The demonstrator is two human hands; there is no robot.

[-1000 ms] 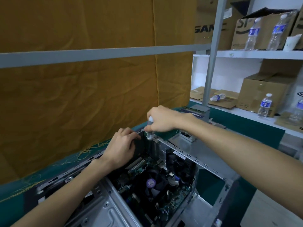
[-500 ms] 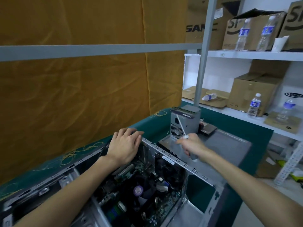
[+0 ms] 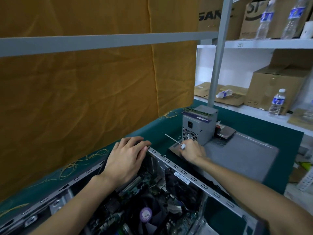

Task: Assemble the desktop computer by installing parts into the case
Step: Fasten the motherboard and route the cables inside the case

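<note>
Both hands at the open computer case (image 3: 186, 173) on the green mat (image 3: 149, 131)

Left hand (image 3: 125, 160) lies flat, fingers straight, on the case's far corner; right hand (image 3: 191, 150) curls round a screwdriver (image 3: 176, 141) beside the power supply (image 3: 198, 126). The handle is mostly hidden; the case's near end is cut off.

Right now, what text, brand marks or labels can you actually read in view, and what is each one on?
"SAN", cut off by the shelf post: cardboard box on the top shelf.
"S", partly hidden by a bottle: next cardboard box.
CPU fan sticker: purple, print too blurred to read.
Case rail label: too small to read.
Power supply label: unreadable.
Water bottle labels: blurred.
</note>
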